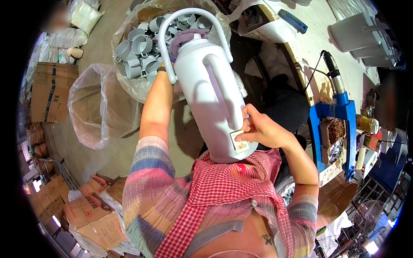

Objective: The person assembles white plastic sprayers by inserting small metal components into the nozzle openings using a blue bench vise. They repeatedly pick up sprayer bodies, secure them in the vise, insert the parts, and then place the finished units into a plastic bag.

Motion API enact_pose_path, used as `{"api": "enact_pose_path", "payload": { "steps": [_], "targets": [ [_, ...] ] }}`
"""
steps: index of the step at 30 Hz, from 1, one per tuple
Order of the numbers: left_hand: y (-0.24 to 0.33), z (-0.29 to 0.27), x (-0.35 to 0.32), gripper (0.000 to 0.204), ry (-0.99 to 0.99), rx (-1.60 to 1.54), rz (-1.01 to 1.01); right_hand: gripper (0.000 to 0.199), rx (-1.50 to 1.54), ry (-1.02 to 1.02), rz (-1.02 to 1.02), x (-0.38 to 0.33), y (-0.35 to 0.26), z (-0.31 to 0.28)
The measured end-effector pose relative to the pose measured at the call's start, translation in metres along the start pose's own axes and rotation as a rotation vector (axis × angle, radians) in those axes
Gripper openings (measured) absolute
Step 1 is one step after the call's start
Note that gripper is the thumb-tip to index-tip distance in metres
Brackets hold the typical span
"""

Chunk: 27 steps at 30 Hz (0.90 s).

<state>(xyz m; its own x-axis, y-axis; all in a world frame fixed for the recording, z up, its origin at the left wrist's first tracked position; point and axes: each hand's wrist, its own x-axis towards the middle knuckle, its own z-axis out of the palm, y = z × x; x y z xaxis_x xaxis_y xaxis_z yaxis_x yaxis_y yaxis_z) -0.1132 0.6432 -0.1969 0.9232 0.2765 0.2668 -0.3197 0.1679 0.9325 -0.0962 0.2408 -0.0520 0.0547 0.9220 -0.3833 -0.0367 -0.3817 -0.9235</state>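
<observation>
A large pale grey thermos jug (202, 94) lies tilted across my lap, its neck pointing away from me and its base against my apron. It has a side handle (223, 90) and a big arched carrying handle (195, 13) at the top. My left hand (183, 43), in a greyish purple glove, grips the jug at its neck, with some fingers hidden. Near the base, my bare right hand (269, 131) pinches the edge of a small white and yellow label (239, 142) against the jug's side. Part of the label is under my thumb.
Beyond my left arm, a plastic-lined container holds several grey cup-like parts (142, 44). A clear plastic bag (99, 107) stands open beside it. At right, a workbench (318, 26) carries a blue metal fixture (316, 129) and several grey jugs (355, 32). Cardboard boxes (53, 92) line the left.
</observation>
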Motion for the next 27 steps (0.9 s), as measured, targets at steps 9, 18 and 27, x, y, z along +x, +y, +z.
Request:
{"api": "enact_pose_path", "payload": {
  "steps": [9, 18, 27],
  "targets": [
    [0.016, -0.007, -0.015, 0.040, 0.040, -0.245, -0.166, 0.051, -0.153, 0.027, 0.019, 0.009, -0.011, -0.001],
    [0.035, -0.001, -0.016, 0.054, 0.070, -0.261, -0.317, 0.055, -0.190, -0.013, 0.022, 0.018, -0.016, -0.006],
    [0.039, 0.005, -0.025, 0.056, 0.097, -0.268, -0.262, 0.069, -0.777, 0.153, -0.020, 0.021, -0.019, 0.000]
  ]
}}
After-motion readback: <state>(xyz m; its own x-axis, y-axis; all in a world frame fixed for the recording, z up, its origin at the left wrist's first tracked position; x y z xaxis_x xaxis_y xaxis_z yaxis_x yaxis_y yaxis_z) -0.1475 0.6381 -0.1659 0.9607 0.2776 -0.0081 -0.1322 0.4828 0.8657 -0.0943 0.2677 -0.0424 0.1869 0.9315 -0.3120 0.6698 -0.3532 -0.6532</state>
